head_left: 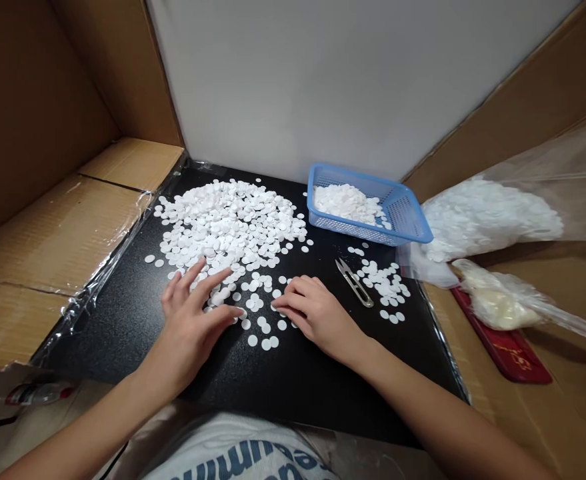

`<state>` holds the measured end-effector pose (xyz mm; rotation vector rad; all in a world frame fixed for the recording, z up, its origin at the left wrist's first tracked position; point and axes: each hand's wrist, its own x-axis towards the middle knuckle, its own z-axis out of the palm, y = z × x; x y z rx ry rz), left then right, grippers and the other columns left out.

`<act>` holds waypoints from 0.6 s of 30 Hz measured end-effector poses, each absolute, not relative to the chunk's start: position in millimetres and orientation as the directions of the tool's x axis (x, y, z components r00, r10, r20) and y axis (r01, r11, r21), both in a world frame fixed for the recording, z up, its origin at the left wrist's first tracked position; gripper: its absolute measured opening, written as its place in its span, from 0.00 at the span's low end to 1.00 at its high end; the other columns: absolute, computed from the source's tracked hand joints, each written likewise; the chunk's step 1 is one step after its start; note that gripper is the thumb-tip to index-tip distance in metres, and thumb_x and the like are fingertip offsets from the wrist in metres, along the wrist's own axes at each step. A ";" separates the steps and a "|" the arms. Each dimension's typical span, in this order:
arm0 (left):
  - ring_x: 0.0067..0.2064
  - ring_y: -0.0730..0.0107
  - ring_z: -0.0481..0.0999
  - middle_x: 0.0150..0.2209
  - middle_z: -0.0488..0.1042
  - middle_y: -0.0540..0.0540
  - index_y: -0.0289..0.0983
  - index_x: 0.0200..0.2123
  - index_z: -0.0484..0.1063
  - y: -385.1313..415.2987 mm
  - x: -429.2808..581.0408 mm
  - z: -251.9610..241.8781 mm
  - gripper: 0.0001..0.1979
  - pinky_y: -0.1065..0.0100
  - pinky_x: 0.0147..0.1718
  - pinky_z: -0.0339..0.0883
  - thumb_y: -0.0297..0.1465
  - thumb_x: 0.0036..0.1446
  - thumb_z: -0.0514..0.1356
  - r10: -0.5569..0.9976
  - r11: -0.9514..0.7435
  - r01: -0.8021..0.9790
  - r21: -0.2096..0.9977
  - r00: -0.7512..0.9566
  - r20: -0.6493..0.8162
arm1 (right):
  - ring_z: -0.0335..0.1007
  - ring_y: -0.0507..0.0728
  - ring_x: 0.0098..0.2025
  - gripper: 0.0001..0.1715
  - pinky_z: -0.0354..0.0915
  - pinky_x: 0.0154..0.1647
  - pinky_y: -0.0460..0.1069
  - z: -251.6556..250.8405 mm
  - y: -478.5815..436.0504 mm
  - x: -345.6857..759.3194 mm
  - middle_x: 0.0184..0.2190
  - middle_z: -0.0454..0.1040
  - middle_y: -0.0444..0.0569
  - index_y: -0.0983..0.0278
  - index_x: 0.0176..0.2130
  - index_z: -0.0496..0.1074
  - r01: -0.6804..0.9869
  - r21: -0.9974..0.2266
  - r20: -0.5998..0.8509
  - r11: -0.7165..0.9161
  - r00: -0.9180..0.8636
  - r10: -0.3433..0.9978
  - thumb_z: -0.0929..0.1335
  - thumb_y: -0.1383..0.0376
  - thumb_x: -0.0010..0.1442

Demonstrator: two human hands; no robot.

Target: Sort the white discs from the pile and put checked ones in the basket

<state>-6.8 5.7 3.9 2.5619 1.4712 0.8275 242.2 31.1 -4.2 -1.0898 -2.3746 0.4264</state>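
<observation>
A big heap of small white discs [227,223] lies spread over a black mat [123,320]. My left hand [193,317] rests flat at the heap's near edge, fingers spread on the discs. My right hand [313,310] sits just to its right, fingers curled down, the fingertips touching loose discs [263,327] between the two hands. Whether they pinch one is hidden. A smaller patch of discs [385,283] lies right of the right hand, with small metal snips [355,283] beside it.
A blue plastic basket [407,213] holding discs stands at the back right. A clear bag of discs [487,217] and another bag [497,300] on a red tray [513,350] lie on cardboard to the right. Cardboard boxes [47,227] flank the left. A white wall rises behind.
</observation>
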 end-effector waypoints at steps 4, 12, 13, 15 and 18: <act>0.70 0.47 0.55 0.62 0.71 0.49 0.47 0.33 0.79 6.9 -0.8 -1.6 0.05 0.39 0.66 0.41 0.29 0.57 0.69 0.757 -0.626 0.729 0.277 0.483 0.440 | 0.69 0.54 0.36 0.05 0.63 0.40 0.51 -3.0 30.1 241.2 0.32 0.73 0.46 0.62 0.37 0.77 0.612 -0.529 0.254 0.588 -0.547 0.797 0.70 0.71 0.65; 0.69 0.51 0.58 0.58 0.74 0.50 0.43 0.31 0.76 12.5 2.4 -1.2 0.06 0.41 0.67 0.36 0.27 0.59 0.67 0.759 -0.635 0.706 0.314 0.492 0.427 | 0.70 0.54 0.36 0.06 0.62 0.40 0.51 -0.4 26.8 242.5 0.33 0.72 0.45 0.62 0.38 0.76 0.590 -0.627 0.263 0.509 -0.454 0.851 0.70 0.72 0.64; 0.69 0.51 0.58 0.58 0.74 0.49 0.43 0.31 0.76 12.1 1.5 -0.5 0.06 0.40 0.67 0.37 0.27 0.61 0.65 0.772 -0.618 0.716 0.324 0.473 0.426 | 0.70 0.54 0.36 0.06 0.62 0.40 0.51 -0.5 27.0 242.9 0.34 0.73 0.45 0.62 0.39 0.76 0.588 -0.633 0.271 0.504 -0.441 0.855 0.70 0.72 0.64; 0.69 0.50 0.57 0.57 0.74 0.47 0.42 0.31 0.76 10.3 -1.3 0.4 0.07 0.37 0.66 0.39 0.28 0.63 0.62 0.808 -0.573 0.737 0.357 0.437 0.395 | 0.70 0.54 0.36 0.06 0.63 0.41 0.51 -1.1 27.8 243.9 0.34 0.73 0.45 0.61 0.40 0.76 0.592 -0.637 0.273 0.494 -0.426 0.863 0.69 0.71 0.65; 0.69 0.46 0.54 0.58 0.72 0.45 0.42 0.31 0.76 5.6 -6.4 -0.2 0.08 0.33 0.64 0.41 0.29 0.63 0.61 0.849 -0.522 0.760 0.388 0.415 0.328 | 0.71 0.54 0.35 0.06 0.64 0.40 0.51 -2.0 28.3 244.5 0.33 0.74 0.45 0.60 0.39 0.76 0.608 -0.628 0.258 0.486 -0.426 0.867 0.68 0.70 0.65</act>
